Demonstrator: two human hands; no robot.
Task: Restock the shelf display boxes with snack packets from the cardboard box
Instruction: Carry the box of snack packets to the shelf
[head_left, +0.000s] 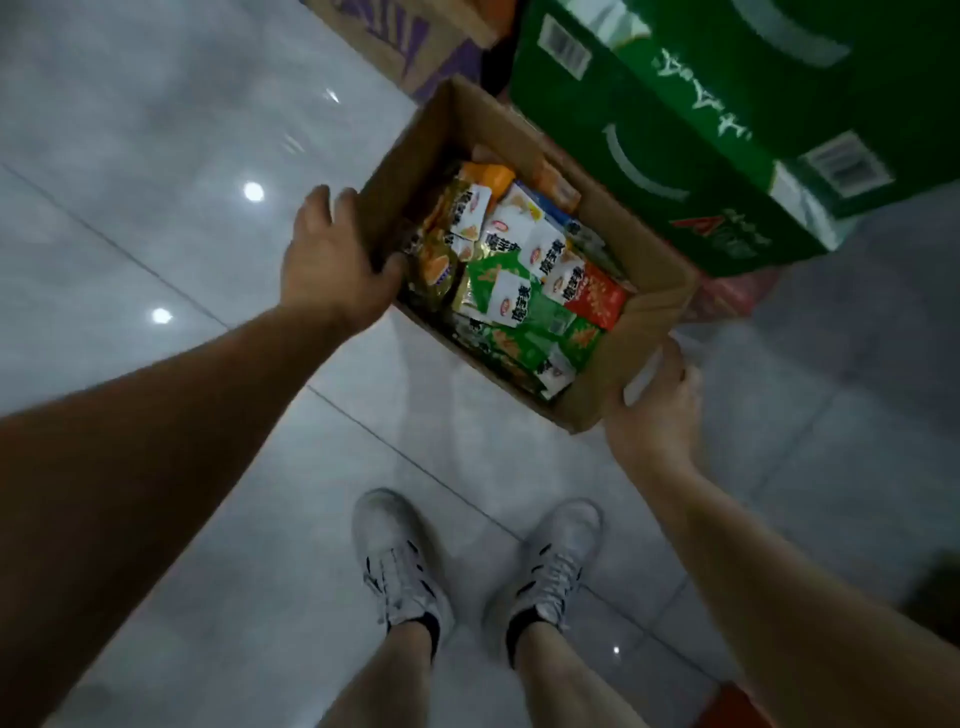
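Observation:
An open brown cardboard box (597, 400) sits low over the tiled floor in front of my feet. Several snack packets (519, 270) in green, yellow, red and white fill it. My left hand (332, 260) grips the box's left wall, thumb hooked over the rim on the inside. My right hand (654, 410) holds the near right corner, fingers wrapped around the outside of the cardboard. The frame is blurred. No shelf display boxes are in view.
A large green carton (701, 130) stands right behind the box, touching its far side. A brown carton with purple print (410, 47) lies further back. My two white shoes (400, 561) stand on glossy grey tiles (156, 208).

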